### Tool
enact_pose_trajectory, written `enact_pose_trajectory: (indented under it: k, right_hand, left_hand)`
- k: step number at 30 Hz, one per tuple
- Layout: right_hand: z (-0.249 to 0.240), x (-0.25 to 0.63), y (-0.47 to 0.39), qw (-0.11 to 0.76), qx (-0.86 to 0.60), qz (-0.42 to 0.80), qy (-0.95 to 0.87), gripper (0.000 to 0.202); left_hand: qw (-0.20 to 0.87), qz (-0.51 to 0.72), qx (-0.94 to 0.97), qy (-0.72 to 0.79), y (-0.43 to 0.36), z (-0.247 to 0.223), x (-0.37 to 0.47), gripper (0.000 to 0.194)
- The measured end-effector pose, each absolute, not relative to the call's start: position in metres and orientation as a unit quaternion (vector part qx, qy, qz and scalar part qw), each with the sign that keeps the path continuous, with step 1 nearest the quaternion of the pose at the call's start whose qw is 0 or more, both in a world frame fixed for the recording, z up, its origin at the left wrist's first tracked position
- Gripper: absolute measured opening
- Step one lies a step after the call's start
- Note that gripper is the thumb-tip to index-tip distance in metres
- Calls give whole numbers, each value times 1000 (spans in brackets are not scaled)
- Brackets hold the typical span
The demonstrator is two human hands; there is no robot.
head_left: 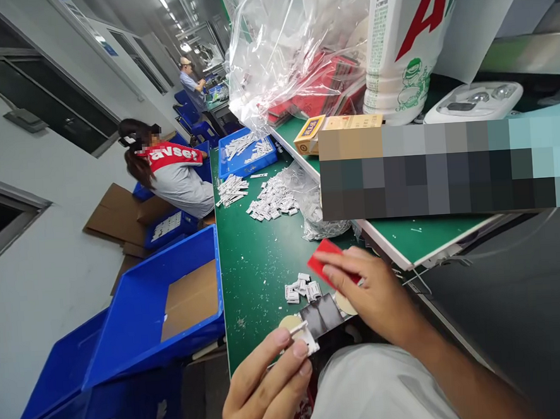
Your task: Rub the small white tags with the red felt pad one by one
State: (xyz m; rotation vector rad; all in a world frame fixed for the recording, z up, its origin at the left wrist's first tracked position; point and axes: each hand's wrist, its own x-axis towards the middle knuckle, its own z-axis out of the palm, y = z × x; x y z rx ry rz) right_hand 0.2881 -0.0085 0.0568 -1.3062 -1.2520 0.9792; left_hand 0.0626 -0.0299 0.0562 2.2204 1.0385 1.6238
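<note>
Between the fingertips of my left hand point(272, 384) is a small white plastic part point(305, 338), held near the table's front edge. My right hand point(367, 286) grips a flat red card-like piece point(331, 261), thumb and fingers closed on it. Between and just beyond the hands lies a dark, shiny strip or block point(320, 316) with a round tan disc point(345, 303) at its right end. Another tan disc is partly hidden behind the white part. A small cluster of white plastic parts point(304, 288) rests on the green table point(250, 268) just past the dark strip.
Farther along the table are a heap of white parts point(274, 197) and a blue tray point(248, 154) of parts. Large blue bins point(145, 325) stand at left. A raised shelf point(419, 242) at right carries a bottle point(396, 50). A co-worker point(173, 172) sits beyond.
</note>
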Motion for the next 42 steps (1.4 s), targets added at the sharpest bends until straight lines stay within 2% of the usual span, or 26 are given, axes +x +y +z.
enact_pose_trajectory:
  k: [2, 6, 8, 10, 13, 16, 18, 22, 26, 30, 33, 37, 40, 42]
  right_hand:
    - [55, 288, -8, 553, -566, 385, -475, 26]
    - [56, 291, -13, 574, -385, 558, -459, 21]
    - [58, 292, -17, 572, -292, 608, -467, 21]
    - [59, 291, -21, 573, -262, 608, -483, 20]
    - [62, 288, -23, 591, -309, 568, -482, 17]
    - [63, 285, -21, 579, -287, 586, -488, 19]
    - [64, 283, -17, 552, -281, 586, -522, 22]
    - [67, 279, -9, 579, -464, 468, -480, 20]
    - [70, 280, -6, 526, -385, 537, -535, 18]
    - [72, 280, -4, 560, -471, 459, -504, 21]
    - [71, 278, -3, 516, -432, 494, -550, 21]
    - [64, 279, -3, 581, -516, 432, -458, 22]
    - [59, 285, -7, 588, -428, 528, -439, 25]
    - [56, 289, -9, 524, -325, 613, -494, 35]
  left_hand:
    - [109, 555, 743, 357, -27, 52, 64, 18]
    - [94, 625, 701, 330, -19, 46, 76, 13]
    - [181, 649, 642, 366, -18, 46, 84, 12]
    - [314, 635, 578, 405, -18, 48, 88, 13]
    - [441, 621, 503, 410, -17, 49, 88, 20]
    - [480, 613, 475, 410, -15, 47, 86, 19]
    - [484, 604, 479, 413, -14, 43, 84, 17]
    - [488, 596, 495, 402, -14, 38, 82, 13]
    - [477, 597, 492, 417, -13, 37, 81, 13]
    - [478, 609, 499, 390, -13, 39, 82, 11]
    - [409, 612, 551, 393, -17, 40, 84, 16]
    - [156, 648, 646, 373, -21, 43, 86, 8]
    - [46, 633, 688, 353, -18, 44, 81, 8]
    - [1, 607, 722, 332, -15, 45, 75, 10]
